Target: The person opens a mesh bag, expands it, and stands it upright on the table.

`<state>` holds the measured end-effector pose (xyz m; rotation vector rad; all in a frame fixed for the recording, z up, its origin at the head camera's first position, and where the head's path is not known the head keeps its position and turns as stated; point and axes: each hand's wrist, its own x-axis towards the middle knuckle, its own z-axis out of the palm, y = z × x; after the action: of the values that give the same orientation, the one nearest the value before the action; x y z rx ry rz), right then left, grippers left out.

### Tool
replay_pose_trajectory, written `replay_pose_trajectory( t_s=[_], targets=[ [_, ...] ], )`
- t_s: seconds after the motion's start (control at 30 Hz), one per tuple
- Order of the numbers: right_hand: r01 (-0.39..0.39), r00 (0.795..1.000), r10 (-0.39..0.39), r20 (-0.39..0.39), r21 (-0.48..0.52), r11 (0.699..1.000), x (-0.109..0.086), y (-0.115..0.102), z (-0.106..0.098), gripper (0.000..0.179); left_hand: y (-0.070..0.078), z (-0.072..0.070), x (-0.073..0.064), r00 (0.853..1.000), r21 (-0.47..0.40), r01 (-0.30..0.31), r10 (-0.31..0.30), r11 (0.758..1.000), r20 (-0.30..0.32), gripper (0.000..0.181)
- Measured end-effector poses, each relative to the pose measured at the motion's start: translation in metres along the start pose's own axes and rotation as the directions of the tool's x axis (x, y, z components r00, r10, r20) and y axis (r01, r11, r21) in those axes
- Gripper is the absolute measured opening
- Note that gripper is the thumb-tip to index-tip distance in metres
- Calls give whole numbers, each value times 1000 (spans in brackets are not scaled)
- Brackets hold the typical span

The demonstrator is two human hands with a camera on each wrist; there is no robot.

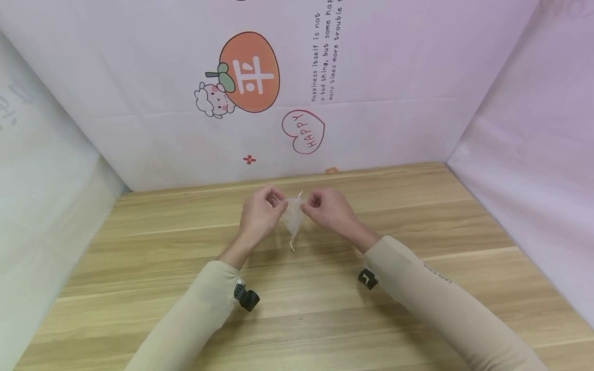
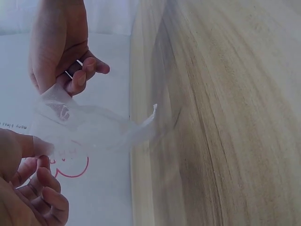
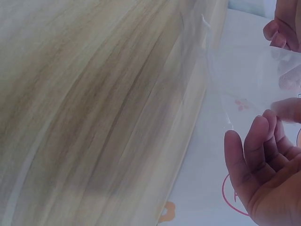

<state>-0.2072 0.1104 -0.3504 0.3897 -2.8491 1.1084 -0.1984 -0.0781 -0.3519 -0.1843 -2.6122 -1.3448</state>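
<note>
Between both hands hangs a small, thin, clear plastic bag (image 1: 293,217), held a little above the wooden table. Pale twisted bits stick out at its upper and lower ends. My left hand (image 1: 261,212) pinches its left upper edge between thumb and index finger. At the opposite edge, my right hand (image 1: 331,210) pinches the film in the same way. The left wrist view shows the bag (image 2: 101,123) stretched from the fingertips and narrowing to a crumpled tip. In the right wrist view, the film (image 3: 249,77) is see-through, and whether it contains anything cannot be made out.
The wooden table (image 1: 297,309) ends at a white printed cloth backdrop (image 1: 394,129) just behind the hands. White cloth also hangs along the left side (image 1: 51,170) and the right side (image 1: 533,170). A small black camera (image 1: 247,298) sits at the left wrist, another (image 1: 368,279) at the right.
</note>
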Motion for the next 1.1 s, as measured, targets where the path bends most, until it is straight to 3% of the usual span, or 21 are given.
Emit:
replay_pose_trajectory(
  t_s=[0.17,0.33,0.43,0.53,0.67,0.9,1.1],
  targets=[
    [-23,999,21,27,66,998,0,1,2,35,-1,1,0,1000,-19,5,-5,1000,-9,6],
    [-67,992,47,117,178,982,0,3,3,34,-2,1,-1,1000,-42,19,-19,999,-9,11],
    [-110,984,72,165,236,965,1,3,2,30,-1,1,-1,997,-17,61,-60,998,50,21],
    [-136,980,93,175,255,957,1,3,1,28,-1,1,-2,984,11,109,-109,994,143,30],
    [-142,982,106,155,239,961,1,3,1,27,-4,2,-1,974,-41,113,-102,993,202,28],
    [-158,982,127,142,232,960,1,2,-2,26,-6,1,1,978,-154,100,-68,983,196,25],
    [-141,981,109,160,210,967,0,2,-2,42,-8,2,1,982,-207,117,-82,971,169,24]
  ],
)
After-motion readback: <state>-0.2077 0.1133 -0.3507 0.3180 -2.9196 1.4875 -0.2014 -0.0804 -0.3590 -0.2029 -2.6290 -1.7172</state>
